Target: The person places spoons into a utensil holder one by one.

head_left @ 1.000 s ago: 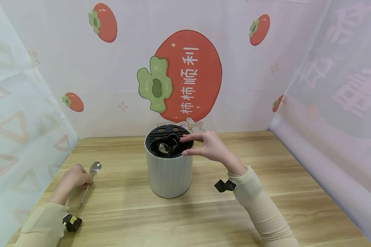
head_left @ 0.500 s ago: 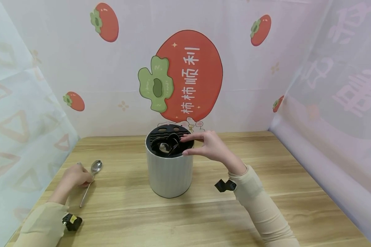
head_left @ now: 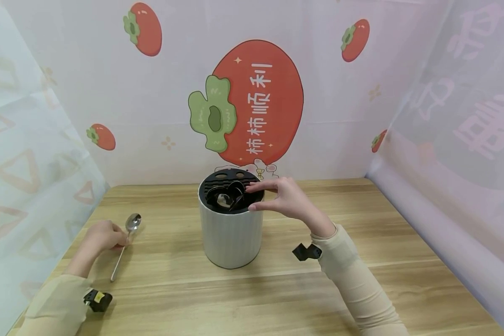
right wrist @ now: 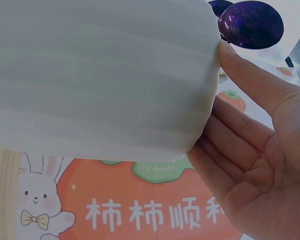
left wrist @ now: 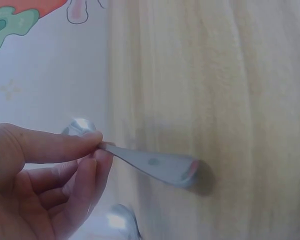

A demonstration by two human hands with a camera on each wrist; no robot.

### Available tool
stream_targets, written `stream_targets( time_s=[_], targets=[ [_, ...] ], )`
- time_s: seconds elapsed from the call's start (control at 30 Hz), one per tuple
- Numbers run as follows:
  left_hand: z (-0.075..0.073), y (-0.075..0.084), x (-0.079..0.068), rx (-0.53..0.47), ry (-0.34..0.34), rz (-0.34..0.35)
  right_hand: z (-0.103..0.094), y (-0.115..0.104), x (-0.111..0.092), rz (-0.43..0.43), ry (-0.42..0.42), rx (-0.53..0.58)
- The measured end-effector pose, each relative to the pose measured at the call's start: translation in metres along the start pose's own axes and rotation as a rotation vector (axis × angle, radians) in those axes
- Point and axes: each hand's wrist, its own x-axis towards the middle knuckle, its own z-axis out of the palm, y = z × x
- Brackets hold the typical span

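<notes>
My left hand pinches a metal spoon by its handle between thumb and fingers. The bowl points away from me, and the handle end hangs low over the table; whether it touches cannot be told. A second spoon's bowl shows beneath that hand in the left wrist view. At centre stands a white ribbed utensil holder with a black slotted top. Thumb and fingers of my right hand curve around its right rim. Several glossy dark utensil heads stick up from the holder.
The wooden table ends at a white backdrop printed with persimmons, close behind the holder. Pale sheets hang on the left and right sides. Small black cameras sit at both wrists.
My left hand has shifted the spoon slightly up and to the right in the head view. A silvery bit beyond that hand is now out of sight. The right hand stays at the holder.
</notes>
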Motion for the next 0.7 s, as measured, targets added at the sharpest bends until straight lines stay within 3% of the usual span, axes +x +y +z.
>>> stream_targets(
  time_s=[0.37,0.7],
  targets=[
    [-0.004,0.012,-0.004,-0.021,0.023,0.029,0.001,0.001,-0.001,-0.008,0.007,-0.001],
    [-0.004,0.027,-0.009,-0.108,0.072,0.062,0.001,0.001,-0.001,-0.015,0.011,-0.004]
  ],
)
